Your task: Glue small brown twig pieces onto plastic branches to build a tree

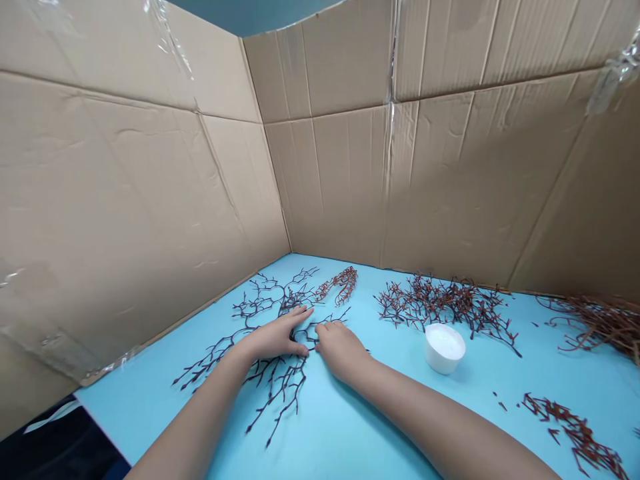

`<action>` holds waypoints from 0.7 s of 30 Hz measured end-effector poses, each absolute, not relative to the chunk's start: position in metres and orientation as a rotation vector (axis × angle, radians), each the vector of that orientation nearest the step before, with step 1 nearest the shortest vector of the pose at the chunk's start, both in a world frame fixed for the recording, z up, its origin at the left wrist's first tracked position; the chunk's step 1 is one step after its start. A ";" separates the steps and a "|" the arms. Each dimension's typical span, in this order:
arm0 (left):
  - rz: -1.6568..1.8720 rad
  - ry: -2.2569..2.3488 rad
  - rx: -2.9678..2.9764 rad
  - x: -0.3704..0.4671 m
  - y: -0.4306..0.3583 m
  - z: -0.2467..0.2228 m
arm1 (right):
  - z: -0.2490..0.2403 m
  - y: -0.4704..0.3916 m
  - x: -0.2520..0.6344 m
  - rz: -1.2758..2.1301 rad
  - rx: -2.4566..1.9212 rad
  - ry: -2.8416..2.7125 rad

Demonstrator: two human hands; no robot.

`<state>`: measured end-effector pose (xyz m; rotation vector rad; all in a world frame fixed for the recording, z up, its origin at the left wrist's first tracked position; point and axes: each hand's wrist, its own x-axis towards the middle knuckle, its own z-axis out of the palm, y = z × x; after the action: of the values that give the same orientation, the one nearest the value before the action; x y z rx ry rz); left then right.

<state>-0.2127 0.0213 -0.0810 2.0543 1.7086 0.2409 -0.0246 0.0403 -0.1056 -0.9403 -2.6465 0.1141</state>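
Dark twigs (275,364), lower centre, are spanned by the wide left hand (277,337); the right hand (343,348) is curled, grip unclear. Tabletop (325,427) is edged by upper-frame cardboard (335,180); contents of the lower-right cup (441,362) cannot be told.

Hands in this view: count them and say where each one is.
2. The left hand is over the dark branches; the right hand is close beside it, toward the branches' right side. No others show.
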 end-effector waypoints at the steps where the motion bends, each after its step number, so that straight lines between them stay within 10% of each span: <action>1: 0.226 1.723 2.043 -0.216 0.022 -0.082 | -0.106 0.041 -0.023 0.131 -0.953 -2.645; 21: 0.337 2.016 1.954 -0.253 0.030 -0.093 | -0.062 0.028 0.011 0.091 -1.101 -2.512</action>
<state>-0.2532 0.0305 -0.0930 1.9544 2.0160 0.3366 0.0106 0.0276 -0.0622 -1.1014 -2.5118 0.0908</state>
